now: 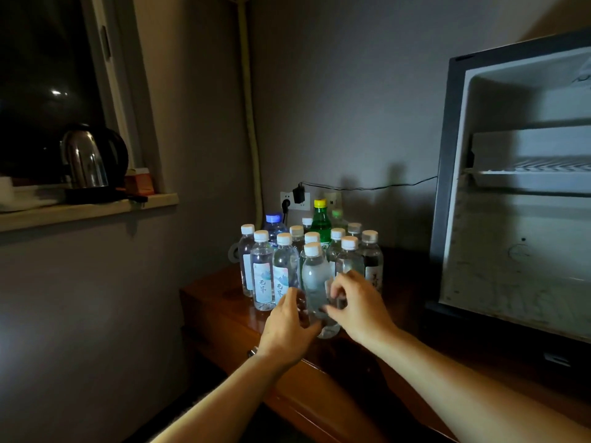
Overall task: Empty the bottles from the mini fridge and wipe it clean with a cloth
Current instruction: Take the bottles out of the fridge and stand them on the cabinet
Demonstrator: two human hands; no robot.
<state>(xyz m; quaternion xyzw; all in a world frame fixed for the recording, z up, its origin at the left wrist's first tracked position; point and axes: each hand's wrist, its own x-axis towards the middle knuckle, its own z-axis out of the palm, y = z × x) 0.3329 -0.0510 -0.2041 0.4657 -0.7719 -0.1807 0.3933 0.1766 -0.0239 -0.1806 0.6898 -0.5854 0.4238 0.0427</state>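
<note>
Dim corner, head view: glossy wooden cabinet (224, 302) at frame centre carries your clustered clear plastic bottles (281, 266), parked clear of the mini fridge (518, 187), open at right, ribbed shelf bare. Your left hand (287, 324) and right hand (358, 311) both grasp the frosted front bottle (316, 282), probably steadying it.
</note>
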